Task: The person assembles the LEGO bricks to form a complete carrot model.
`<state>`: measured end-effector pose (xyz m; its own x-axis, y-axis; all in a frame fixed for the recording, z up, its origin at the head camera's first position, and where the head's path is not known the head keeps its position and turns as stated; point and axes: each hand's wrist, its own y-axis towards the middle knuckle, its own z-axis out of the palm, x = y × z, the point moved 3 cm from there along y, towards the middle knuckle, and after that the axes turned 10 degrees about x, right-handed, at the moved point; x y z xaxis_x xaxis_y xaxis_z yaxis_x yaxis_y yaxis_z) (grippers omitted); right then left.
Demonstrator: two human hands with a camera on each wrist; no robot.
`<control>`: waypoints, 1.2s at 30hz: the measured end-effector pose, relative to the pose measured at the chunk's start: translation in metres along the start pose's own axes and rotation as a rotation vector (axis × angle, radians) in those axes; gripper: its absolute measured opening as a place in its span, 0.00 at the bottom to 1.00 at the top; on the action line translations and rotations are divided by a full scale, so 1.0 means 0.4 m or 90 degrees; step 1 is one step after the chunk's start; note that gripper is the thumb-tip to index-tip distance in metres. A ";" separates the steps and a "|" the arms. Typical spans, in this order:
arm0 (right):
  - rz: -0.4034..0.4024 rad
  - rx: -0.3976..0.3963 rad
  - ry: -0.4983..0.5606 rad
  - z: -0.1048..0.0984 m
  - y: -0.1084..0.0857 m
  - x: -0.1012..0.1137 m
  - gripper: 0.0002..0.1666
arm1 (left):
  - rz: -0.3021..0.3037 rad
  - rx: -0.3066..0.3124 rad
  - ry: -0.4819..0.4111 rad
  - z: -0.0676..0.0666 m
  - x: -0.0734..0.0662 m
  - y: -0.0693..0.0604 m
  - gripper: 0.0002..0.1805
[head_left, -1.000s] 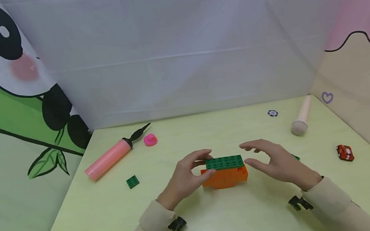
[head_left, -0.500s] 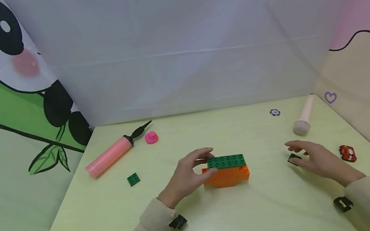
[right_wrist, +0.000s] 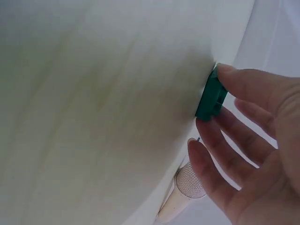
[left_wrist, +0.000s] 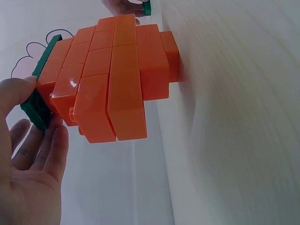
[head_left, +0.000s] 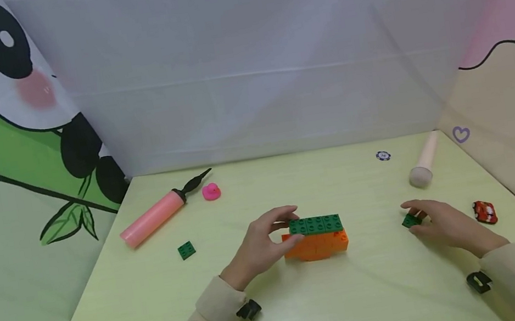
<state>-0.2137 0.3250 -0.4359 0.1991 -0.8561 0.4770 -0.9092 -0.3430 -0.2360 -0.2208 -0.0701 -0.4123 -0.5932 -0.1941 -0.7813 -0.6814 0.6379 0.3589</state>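
An orange structure of stacked toy building bricks (head_left: 314, 247) stands mid-table, with a row of green studded bricks (head_left: 316, 225) along its top. My left hand (head_left: 262, 243) holds the left end of that green row, thumb in front and fingers behind; the left wrist view shows the thumb (left_wrist: 21, 89) against the green edge. Over on the right, my right hand (head_left: 439, 222) pinches a small green toy brick (head_left: 411, 220) between thumb and fingers. In the right wrist view this green brick (right_wrist: 212, 97) is at the table surface. A matching green brick (head_left: 186, 250) lies on the left.
A pink hand pump (head_left: 153, 218) and a pink rubber duck (head_left: 211, 192) lie at the back left. Toward the back right are a poker chip (head_left: 383, 156) and a microphone (head_left: 423, 166). A red toy car (head_left: 485, 212) sits just beyond my right hand.
My right hand has moved right, away from the orange structure, and its fingers have closed on the small green brick. The left hand has stayed at the structure.
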 end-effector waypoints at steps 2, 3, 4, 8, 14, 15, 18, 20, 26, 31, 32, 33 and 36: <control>-0.002 0.001 -0.001 -0.001 0.002 0.002 0.34 | 0.001 0.000 0.002 -0.002 -0.001 -0.001 0.29; -0.012 -0.006 -0.003 -0.002 0.003 0.006 0.34 | 0.001 0.000 0.003 -0.002 -0.001 -0.002 0.29; -0.025 -0.017 -0.007 -0.003 0.004 0.013 0.33 | 0.001 -0.001 0.004 -0.002 -0.001 -0.003 0.29; -0.118 -0.100 -0.026 -0.017 0.008 0.073 0.29 | 0.006 -0.001 0.000 -0.002 -0.001 -0.005 0.29; -0.264 -0.185 -0.026 -0.035 0.014 0.216 0.27 | 0.016 -0.002 -0.005 0.001 0.000 -0.004 0.29; -0.285 -0.189 -0.021 -0.036 0.015 0.239 0.28 | 0.015 -0.001 -0.003 0.001 0.000 -0.004 0.29; -0.353 -0.192 -0.001 -0.035 0.017 0.296 0.29 | 0.014 0.001 0.001 0.000 0.000 -0.004 0.29; -0.392 -0.186 0.010 -0.032 0.017 0.323 0.30 | 0.015 0.002 0.001 -0.001 0.000 -0.003 0.29; -0.424 -0.149 0.035 -0.017 0.027 0.353 0.31 | 0.012 0.005 0.001 -0.002 -0.001 -0.003 0.29; -0.426 -0.129 0.045 -0.008 0.035 0.358 0.31 | 0.001 0.010 0.002 -0.003 -0.003 -0.002 0.29; -0.428 -0.128 0.042 -0.008 0.037 0.359 0.31 | 0.000 0.009 0.001 -0.003 -0.004 -0.002 0.29; -0.429 -0.128 0.039 -0.007 0.039 0.360 0.31 | 0.000 0.009 0.000 -0.003 -0.004 -0.002 0.29; -0.429 -0.134 0.030 -0.004 0.044 0.362 0.31 | -0.002 0.009 -0.001 -0.003 -0.005 -0.003 0.29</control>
<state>-0.2012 0.1956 -0.3696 0.7320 -0.4636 0.4993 -0.6454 -0.7066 0.2901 -0.2195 -0.0714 -0.4105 -0.5907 -0.1946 -0.7831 -0.6769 0.6477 0.3497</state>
